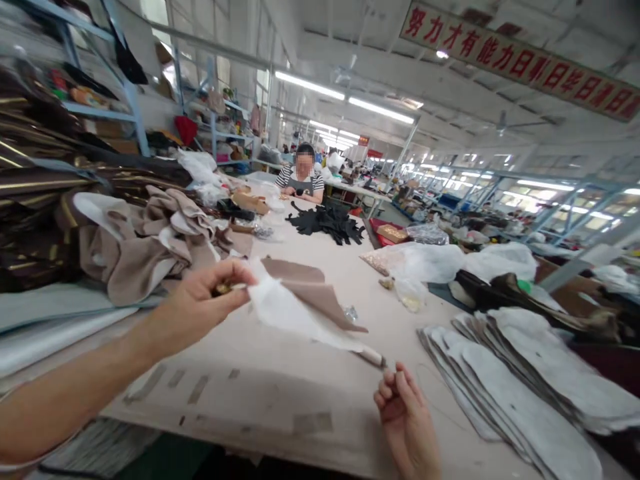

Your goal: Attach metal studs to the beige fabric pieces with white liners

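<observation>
My left hand [210, 300] pinches the near corner of a fabric piece [300, 313], white on one side and taupe on the other. The piece hangs folded over the table, its far end sloping toward the right. Something small and brass-coloured shows under my left fingers. My right hand [405, 413] is closed in a pinch, palm up, low over the table. What its fingertips hold is too small to make out. Just beyond them lies a pale rod-like thing with a dark tip [374, 358]. A thin thread [440, 383] curves beside that hand.
Stacked white-backed pieces [515, 380] lie at the right. Taupe pieces [150, 233] are heaped at the left. Farther along the table [260, 393] are black strips [327, 222], plastic bags [425, 260] and a seated person [303, 177] at the far end.
</observation>
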`<state>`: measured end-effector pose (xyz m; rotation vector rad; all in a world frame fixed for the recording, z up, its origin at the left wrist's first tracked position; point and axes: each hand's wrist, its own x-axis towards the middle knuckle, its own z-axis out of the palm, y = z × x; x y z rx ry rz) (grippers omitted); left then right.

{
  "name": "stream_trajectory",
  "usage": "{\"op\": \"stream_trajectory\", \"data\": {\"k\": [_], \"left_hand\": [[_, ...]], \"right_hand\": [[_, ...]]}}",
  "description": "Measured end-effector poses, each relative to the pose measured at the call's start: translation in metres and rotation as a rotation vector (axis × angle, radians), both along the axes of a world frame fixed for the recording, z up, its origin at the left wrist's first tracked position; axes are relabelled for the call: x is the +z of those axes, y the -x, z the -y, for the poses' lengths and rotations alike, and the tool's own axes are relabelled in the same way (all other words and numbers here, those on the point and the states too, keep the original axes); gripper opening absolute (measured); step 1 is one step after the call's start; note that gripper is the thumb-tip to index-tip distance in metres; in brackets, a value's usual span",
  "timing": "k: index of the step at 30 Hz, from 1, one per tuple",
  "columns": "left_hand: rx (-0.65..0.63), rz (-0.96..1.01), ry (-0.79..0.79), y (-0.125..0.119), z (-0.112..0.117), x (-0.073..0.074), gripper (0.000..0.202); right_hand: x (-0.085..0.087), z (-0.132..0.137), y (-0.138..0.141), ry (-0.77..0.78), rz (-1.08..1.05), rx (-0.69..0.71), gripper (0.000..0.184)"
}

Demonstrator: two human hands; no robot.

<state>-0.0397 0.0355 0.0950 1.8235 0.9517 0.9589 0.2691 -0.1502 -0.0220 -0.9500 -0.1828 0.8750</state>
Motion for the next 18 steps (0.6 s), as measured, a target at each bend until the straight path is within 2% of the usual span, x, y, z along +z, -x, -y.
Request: {"op": "stream_trajectory", "data": {"k": [3, 5, 6, 8, 10, 12, 15, 18], "left_hand": [[-0.026, -0.157, 0.218, 0.041, 0.024, -0.074, 0.024], [0.001, -0.234, 0.324, 0.07, 0.032, -0.106, 0.02], [0.028, -0.263, 0.363, 0.083, 0.033, -0.115, 0.02], [0.122, -0.329, 0.387, 0.103, 0.027, -0.119, 0.028], [0.212, -0.426, 0.34, 0.11, 0.015, -0.109, 0.042], [0.193, -0.497, 0.239, 0.101, 0.004, -0.094, 0.049], [-0.06, -0.567, 0.047, 0.066, -0.004, -0.077, 0.048], [-0.295, -0.687, -0.116, 0.032, -0.003, -0.075, 0.052]], "right_hand": [[0.002, 0.02, -0.013, 0.087, 0.03, -0.032, 0.048], [-0.001, 0.026, -0.015, 0.143, 0.082, -0.027, 0.047], [-0.003, 0.027, -0.013, 0.17, 0.12, -0.015, 0.046], [-0.006, 0.022, -0.006, 0.222, 0.225, 0.028, 0.045], [-0.008, 0.009, 0.006, 0.284, 0.389, 0.092, 0.043], [-0.007, -0.009, 0.022, 0.347, 0.625, 0.176, 0.038], [-0.003, -0.042, 0.045, 0.363, 0.989, 0.309, 0.028], [0.001, -0.07, 0.062, 0.32, 1.228, 0.382, 0.025]]}}
